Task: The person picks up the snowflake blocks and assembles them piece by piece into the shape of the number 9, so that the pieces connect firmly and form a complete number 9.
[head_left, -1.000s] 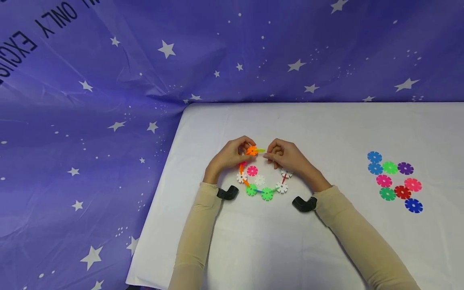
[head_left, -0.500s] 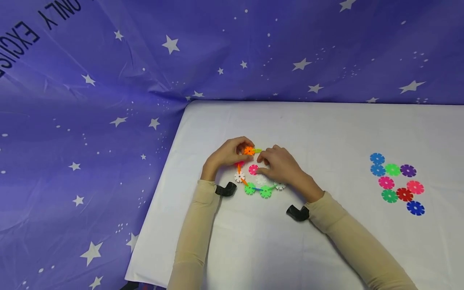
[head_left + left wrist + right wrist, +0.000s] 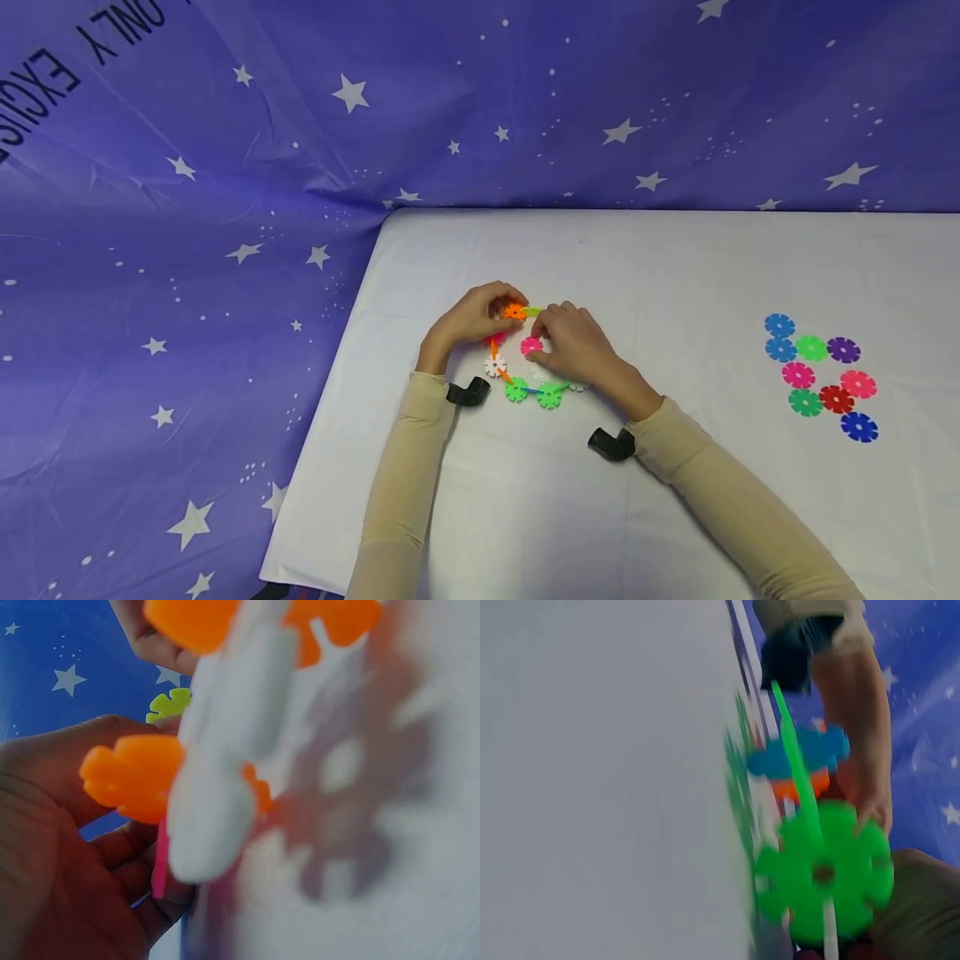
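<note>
A curved chain of slotted plastic discs lies on the white table; it has white, green, orange and blue pieces. My left hand pinches the orange disc at the chain's top, next to a lime piece. My right hand pinches a pink disc inside the curve and hides the chain's right side. The left wrist view shows the orange disc in my fingers behind a blurred white disc. The right wrist view shows a green disc close up.
Several loose discs lie flat in a group at the table's right: blue, green, purple, pink, red. A purple star-printed cloth hangs behind and to the left. The table's left edge runs near my left arm.
My right hand has left the lime piece, moved left and down into the curve, and taken hold of the pink disc, shifting it slightly. My left hand has stayed on the orange disc.
</note>
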`<action>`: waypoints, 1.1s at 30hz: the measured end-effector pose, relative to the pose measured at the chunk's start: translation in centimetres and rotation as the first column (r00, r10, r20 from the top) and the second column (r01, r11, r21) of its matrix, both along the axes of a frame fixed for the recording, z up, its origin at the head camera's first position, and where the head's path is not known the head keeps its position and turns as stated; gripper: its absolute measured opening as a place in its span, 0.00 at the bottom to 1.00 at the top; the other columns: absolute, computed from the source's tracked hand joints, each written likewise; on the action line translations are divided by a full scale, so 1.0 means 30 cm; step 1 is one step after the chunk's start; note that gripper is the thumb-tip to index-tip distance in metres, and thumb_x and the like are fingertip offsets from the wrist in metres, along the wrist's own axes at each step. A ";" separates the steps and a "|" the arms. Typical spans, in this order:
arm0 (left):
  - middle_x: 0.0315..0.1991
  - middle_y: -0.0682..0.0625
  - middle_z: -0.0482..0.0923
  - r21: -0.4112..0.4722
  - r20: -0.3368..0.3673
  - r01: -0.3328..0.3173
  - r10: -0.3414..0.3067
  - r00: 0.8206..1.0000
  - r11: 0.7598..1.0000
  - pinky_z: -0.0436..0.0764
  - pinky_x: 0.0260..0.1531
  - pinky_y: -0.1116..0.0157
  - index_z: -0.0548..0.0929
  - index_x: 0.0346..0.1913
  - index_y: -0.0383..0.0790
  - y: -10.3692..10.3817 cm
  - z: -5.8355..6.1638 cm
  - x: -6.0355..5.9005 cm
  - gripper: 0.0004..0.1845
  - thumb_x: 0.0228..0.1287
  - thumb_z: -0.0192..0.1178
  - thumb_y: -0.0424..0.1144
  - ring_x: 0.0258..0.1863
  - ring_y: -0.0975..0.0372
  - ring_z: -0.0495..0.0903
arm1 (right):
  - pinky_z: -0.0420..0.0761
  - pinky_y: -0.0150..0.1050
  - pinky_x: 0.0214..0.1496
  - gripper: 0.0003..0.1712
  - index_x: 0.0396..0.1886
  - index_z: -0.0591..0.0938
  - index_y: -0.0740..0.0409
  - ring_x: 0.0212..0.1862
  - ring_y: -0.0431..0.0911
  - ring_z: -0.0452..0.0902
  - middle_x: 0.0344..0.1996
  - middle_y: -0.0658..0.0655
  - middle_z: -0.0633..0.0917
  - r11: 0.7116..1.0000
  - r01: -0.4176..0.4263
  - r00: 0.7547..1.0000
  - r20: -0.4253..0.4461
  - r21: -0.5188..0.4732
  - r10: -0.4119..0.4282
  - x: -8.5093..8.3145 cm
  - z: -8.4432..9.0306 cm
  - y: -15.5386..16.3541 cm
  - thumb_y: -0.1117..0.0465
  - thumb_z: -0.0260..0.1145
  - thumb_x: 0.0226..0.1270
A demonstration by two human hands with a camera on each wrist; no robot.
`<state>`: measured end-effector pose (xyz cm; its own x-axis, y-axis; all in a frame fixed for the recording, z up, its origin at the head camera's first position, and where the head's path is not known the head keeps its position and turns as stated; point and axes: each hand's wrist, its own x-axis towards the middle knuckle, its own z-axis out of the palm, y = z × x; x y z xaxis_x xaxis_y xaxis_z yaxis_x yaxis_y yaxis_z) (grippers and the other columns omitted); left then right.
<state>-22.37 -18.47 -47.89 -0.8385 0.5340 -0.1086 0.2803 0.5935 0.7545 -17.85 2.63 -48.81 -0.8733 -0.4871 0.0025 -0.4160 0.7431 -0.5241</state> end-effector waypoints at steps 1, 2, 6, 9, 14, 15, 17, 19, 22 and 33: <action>0.45 0.47 0.80 0.007 -0.005 0.007 -0.007 1.000 1.000 0.73 0.40 0.68 0.82 0.52 0.39 0.000 -0.002 0.000 0.16 0.60 0.68 0.35 0.39 0.59 0.74 | 0.69 0.42 0.40 0.18 0.36 0.82 0.56 0.37 0.48 0.70 0.30 0.52 0.78 1.000 0.009 1.000 0.020 -0.013 -0.009 -0.007 0.004 0.012 0.51 0.77 0.54; 0.45 0.47 0.80 0.012 -0.014 0.014 -0.014 1.000 1.000 0.73 0.40 0.68 0.82 0.52 0.39 0.001 -0.005 -0.001 0.16 0.60 0.68 0.35 0.39 0.59 0.74 | 0.68 0.40 0.38 0.18 0.37 0.81 0.57 0.35 0.48 0.69 0.29 0.52 0.77 0.999 0.022 0.999 0.041 -0.030 -0.021 -0.015 0.006 0.024 0.52 0.76 0.55; 0.42 0.47 0.81 0.034 -0.068 0.021 -0.018 0.998 0.999 0.74 0.40 0.68 0.84 0.49 0.39 0.012 -0.018 -0.004 0.14 0.60 0.68 0.35 0.38 0.59 0.75 | 0.67 0.38 0.33 0.13 0.40 0.80 0.58 0.32 0.47 0.69 0.28 0.53 0.77 0.989 0.077 0.993 0.103 -0.123 -0.065 -0.052 0.007 0.081 0.58 0.72 0.59; 0.41 0.48 0.81 0.048 -0.110 0.011 -0.006 0.994 0.999 0.74 0.40 0.68 0.85 0.46 0.39 0.027 -0.025 -0.005 0.11 0.61 0.68 0.35 0.37 0.60 0.75 | 0.68 0.38 0.34 0.10 0.42 0.80 0.59 0.31 0.47 0.70 0.28 0.54 0.79 0.974 0.106 0.988 0.133 -0.200 -0.080 -0.076 0.002 0.117 0.62 0.68 0.62; 0.39 0.49 0.82 0.052 -0.122 -0.014 0.020 0.992 0.999 0.73 0.39 0.69 0.86 0.44 0.40 0.047 -0.024 -0.002 0.09 0.61 0.68 0.37 0.36 0.61 0.75 | 0.68 0.38 0.34 0.11 0.46 0.81 0.57 0.28 0.45 0.71 0.27 0.51 0.83 0.961 0.111 0.990 0.110 -0.252 -0.086 -0.097 -0.006 0.149 0.64 0.65 0.63; 0.39 0.49 0.82 0.050 -0.121 -0.019 0.025 0.992 0.999 0.73 0.39 0.69 0.86 0.43 0.40 0.049 -0.024 -0.002 0.09 0.61 0.68 0.37 0.36 0.61 0.75 | 0.68 0.38 0.34 0.12 0.46 0.82 0.57 0.27 0.45 0.71 0.26 0.51 0.84 0.959 0.107 0.991 0.101 -0.261 -0.084 -0.100 -0.007 0.152 0.64 0.65 0.63; 0.39 0.49 0.82 0.052 -0.117 -0.026 0.032 0.993 0.998 0.73 0.39 0.69 0.86 0.43 0.39 0.051 -0.022 -0.001 0.08 0.62 0.68 0.37 0.36 0.61 0.75 | 0.69 0.38 0.33 0.12 0.47 0.82 0.56 0.27 0.44 0.72 0.26 0.50 0.84 0.952 0.101 0.993 0.091 -0.288 -0.078 -0.103 -0.013 0.158 0.64 0.65 0.64; 0.39 0.49 0.82 0.062 -0.110 -0.032 0.039 0.993 0.998 0.74 0.38 0.69 0.86 0.42 0.40 0.052 -0.024 -0.001 0.07 0.62 0.67 0.36 0.35 0.62 0.76 | 0.71 0.37 0.34 0.11 0.47 0.83 0.56 0.27 0.43 0.73 0.26 0.50 0.85 0.937 0.094 0.993 0.104 -0.336 -0.062 -0.108 -0.023 0.162 0.65 0.65 0.65; 0.40 0.49 0.83 0.085 -0.103 -0.040 0.049 0.993 0.996 0.75 0.38 0.69 0.86 0.42 0.40 0.053 -0.027 -0.001 0.06 0.63 0.67 0.36 0.35 0.63 0.77 | 0.72 0.34 0.36 0.12 0.49 0.83 0.57 0.30 0.43 0.76 0.27 0.53 0.87 0.904 0.095 0.983 0.180 -0.417 -0.020 -0.117 -0.039 0.168 0.65 0.65 0.66; 0.40 0.49 0.82 0.165 -0.105 -0.054 0.072 0.992 0.985 0.75 0.39 0.69 0.85 0.40 0.40 0.056 -0.034 0.002 0.05 0.62 0.67 0.35 0.35 0.63 0.76 | 0.69 0.28 0.36 0.16 0.55 0.78 0.73 0.32 0.52 0.78 0.34 0.72 0.85 0.817 0.115 0.923 0.364 -0.565 0.122 -0.093 0.071 0.173 0.72 0.59 0.70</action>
